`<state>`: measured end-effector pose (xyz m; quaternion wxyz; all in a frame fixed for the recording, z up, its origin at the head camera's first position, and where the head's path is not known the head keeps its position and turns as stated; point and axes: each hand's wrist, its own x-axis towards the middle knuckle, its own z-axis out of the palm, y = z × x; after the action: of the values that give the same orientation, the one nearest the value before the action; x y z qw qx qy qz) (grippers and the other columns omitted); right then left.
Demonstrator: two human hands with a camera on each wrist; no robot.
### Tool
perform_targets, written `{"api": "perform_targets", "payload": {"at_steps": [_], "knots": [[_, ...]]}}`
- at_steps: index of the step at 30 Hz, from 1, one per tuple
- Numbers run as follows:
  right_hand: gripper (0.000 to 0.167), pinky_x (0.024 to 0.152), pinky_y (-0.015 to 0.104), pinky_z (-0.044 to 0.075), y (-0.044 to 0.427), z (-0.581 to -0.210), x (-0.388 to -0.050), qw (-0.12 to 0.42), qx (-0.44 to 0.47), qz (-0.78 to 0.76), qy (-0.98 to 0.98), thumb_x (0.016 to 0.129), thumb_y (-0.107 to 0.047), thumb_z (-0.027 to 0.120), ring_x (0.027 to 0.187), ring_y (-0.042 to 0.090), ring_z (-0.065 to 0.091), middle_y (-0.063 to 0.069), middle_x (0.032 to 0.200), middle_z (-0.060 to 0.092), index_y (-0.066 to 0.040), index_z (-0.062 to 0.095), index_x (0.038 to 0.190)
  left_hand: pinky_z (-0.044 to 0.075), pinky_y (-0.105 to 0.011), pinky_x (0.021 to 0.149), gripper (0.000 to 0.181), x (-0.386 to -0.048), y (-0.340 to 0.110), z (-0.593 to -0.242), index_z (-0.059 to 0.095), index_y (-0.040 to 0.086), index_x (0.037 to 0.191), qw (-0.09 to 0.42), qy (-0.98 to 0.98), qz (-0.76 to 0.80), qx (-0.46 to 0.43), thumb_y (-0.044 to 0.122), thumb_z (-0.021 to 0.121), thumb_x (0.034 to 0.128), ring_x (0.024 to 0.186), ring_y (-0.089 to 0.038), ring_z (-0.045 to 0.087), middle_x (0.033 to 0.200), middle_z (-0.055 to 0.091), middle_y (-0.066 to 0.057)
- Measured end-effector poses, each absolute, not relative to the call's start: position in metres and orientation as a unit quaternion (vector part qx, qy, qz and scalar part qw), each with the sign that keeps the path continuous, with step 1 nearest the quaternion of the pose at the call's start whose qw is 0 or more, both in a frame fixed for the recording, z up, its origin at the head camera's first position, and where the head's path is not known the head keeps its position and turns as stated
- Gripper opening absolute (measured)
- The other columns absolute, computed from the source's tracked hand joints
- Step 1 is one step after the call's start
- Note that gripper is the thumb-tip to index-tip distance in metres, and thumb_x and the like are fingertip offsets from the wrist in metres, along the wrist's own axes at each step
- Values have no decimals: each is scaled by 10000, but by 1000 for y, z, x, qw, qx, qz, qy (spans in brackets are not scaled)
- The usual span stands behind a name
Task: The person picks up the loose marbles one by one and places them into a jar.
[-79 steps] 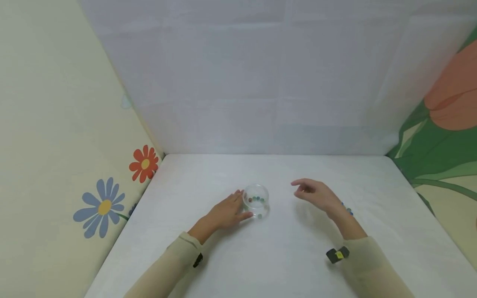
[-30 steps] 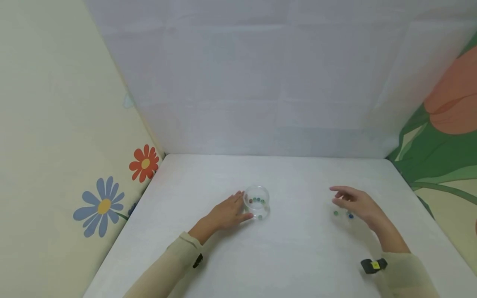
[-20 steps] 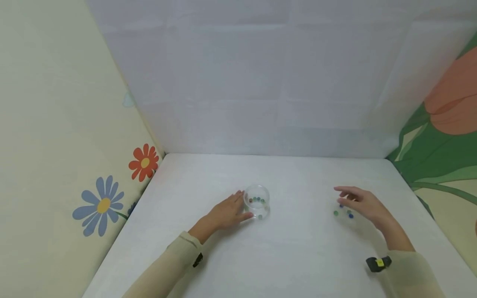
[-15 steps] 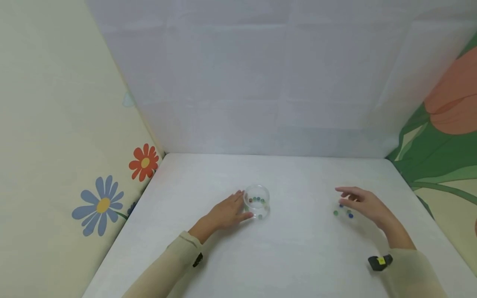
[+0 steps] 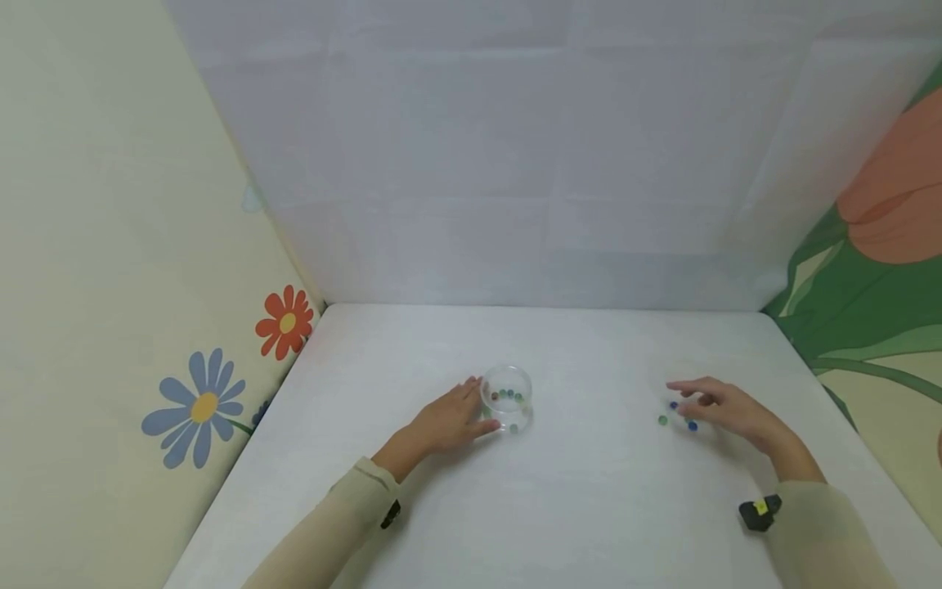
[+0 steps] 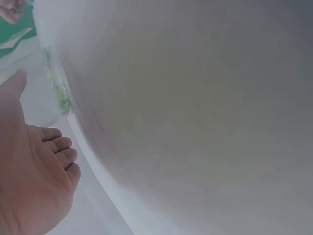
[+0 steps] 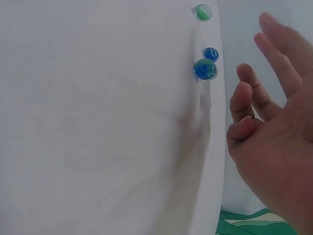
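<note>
My left hand [image 5: 445,420] rests at the left side of a clear round jar [image 5: 524,414], its thumb along the near side and its other fingers extended behind. Several small glass marbles [image 5: 511,394], green and reddish, show inside the jar. Farther right, my right hand [image 5: 728,409] hovers over loose marbles, thumb and index finger apart, the other fingers bent, nothing between them. Around its fingertips lie a green marble [image 5: 663,420], a blue marble [image 5: 673,405] and another blue marble [image 5: 693,426]; a further green one is partly hidden. The right wrist view shows a green-swirled clear marble [image 7: 202,12] near blue ones.
A white cloth covers the table [image 5: 574,507]. Behind it rises a white sheet [image 5: 471,164]. Flower-patterned walls stand at the left [image 5: 96,286] and right [image 5: 876,303]. A dark device [image 5: 759,514] sits at the right wrist.
My right hand has travelled right from near the jar to the loose marbles and lately lowered towards them. Marbles it covered now show. The left hand and jar have stayed put.
</note>
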<state>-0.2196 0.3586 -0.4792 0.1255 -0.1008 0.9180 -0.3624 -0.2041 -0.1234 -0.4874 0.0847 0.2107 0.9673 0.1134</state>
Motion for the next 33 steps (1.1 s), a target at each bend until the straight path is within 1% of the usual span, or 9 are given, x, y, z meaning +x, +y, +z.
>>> {"api": "perform_targets", "payload": {"at_steps": [5,8,12,15,18,21,26,29,33], "knots": [[606,841,401,500,359,-482,-222,137,-88,-354,921,966,-471,666,1155,330,505,209,1396,516,-150,549,1467,238,-437,1248,927,-204,-123,-487,210,-1,1600,84,967,113,211,661,446,996,1546,-305,200,1668,216,-163],[608,850,444,518,357,-483,-224,138,-88,-350,922,965,-466,669,1157,347,516,219,1374,527,-118,560,1451,240,-440,1247,921,-204,-123,-487,211,0,1600,82,968,111,212,655,448,998,1545,-306,204,1668,219,-164],[576,863,464,519,356,-485,-226,139,-90,-348,923,978,-412,667,1137,341,537,222,1340,550,-70,570,1430,242,-443,1246,922,-204,-123,-487,206,1,1601,87,967,113,210,653,453,997,1546,-302,203,1670,216,-160],[555,874,468,513,355,-486,-228,142,-80,-344,925,977,-385,675,1119,334,545,219,1316,567,-54,582,1413,238,-445,1247,923,-203,-123,-486,203,1,1602,91,967,118,209,652,455,997,1546,-306,199,1670,212,-162],[539,900,512,511,355,-488,-229,145,-73,-343,925,975,-359,680,1126,357,545,234,1308,572,-39,589,1400,238,-445,1247,921,-202,-122,-486,209,-3,1599,89,966,118,211,652,451,999,1544,-314,202,1667,217,-168],[523,939,569,498,357,-492,-232,143,-71,-339,927,981,-340,675,1161,392,538,249,1323,568,-37,590,1398,234,-440,1248,921,-202,-122,-486,207,-4,1599,88,967,111,213,654,443,1001,1545,-311,202,1668,216,-167],[512,1000,654,443,358,-499,-236,139,-66,-336,929,983,-335,669,1233,462,505,277,1365,550,-45,591,1397,237,-438,1247,915,-202,-122,-484,217,-16,1593,88,967,108,213,645,447,1004,1543,-313,209,1664,222,-172],[501,1025,673,414,357,-501,-237,137,-56,-336,930,977,-326,676,1257,481,487,283,1369,548,-47,601,1386,238,-441,1247,912,-202,-122,-484,219,-20,1592,87,967,111,213,639,452,1005,1541,-319,211,1662,224,-177],[481,1026,671,415,355,-501,-238,135,-49,-334,931,977,-306,676,1254,483,490,285,1356,555,-38,612,1371,244,-441,1245,913,-202,-122,-484,219,-20,1592,85,967,111,214,640,450,1005,1541,-321,213,1661,227,-179]]}}
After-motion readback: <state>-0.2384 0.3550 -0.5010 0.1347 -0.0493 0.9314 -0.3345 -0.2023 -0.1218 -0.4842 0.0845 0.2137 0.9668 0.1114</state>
